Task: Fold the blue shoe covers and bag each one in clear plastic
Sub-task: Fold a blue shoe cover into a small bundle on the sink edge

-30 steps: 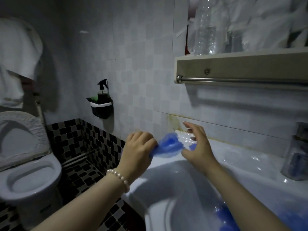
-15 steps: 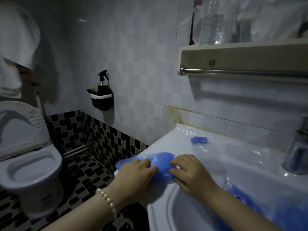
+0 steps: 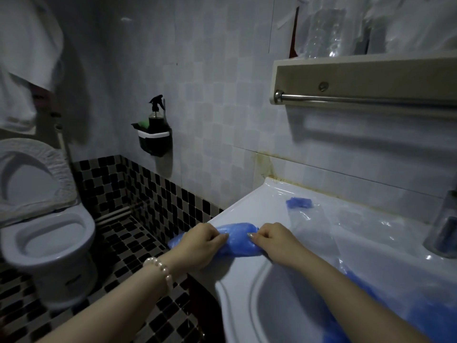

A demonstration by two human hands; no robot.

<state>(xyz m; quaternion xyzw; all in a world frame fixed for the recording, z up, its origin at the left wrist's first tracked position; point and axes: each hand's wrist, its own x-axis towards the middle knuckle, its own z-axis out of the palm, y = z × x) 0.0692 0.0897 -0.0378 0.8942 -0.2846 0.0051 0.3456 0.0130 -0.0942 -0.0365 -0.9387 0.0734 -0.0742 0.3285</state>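
Note:
A blue shoe cover point(image 3: 237, 240) lies flattened on the left rim of the white sink point(image 3: 247, 211). My left hand point(image 3: 200, 243) pinches its left part with curled fingers, and my right hand point(image 3: 274, 241) pinches its right part. A small folded blue shoe cover point(image 3: 299, 203) sits inside a clear plastic bag point(image 3: 309, 219) further back on the rim. More blue shoe covers point(image 3: 385, 308) lie heaped at the right of the basin, partly hidden by my right forearm.
A glass cup point(image 3: 442, 231) stands at the sink's right end. Above is a shelf with a metal towel bar point(image 3: 371, 99). A spray bottle in a black holder point(image 3: 154, 134) hangs on the tiled wall. A toilet point(image 3: 47, 233) stands on the left.
The shoe cover came down from mid-air onto the sink rim. Both hands now pinch it there, closer together than half a second ago.

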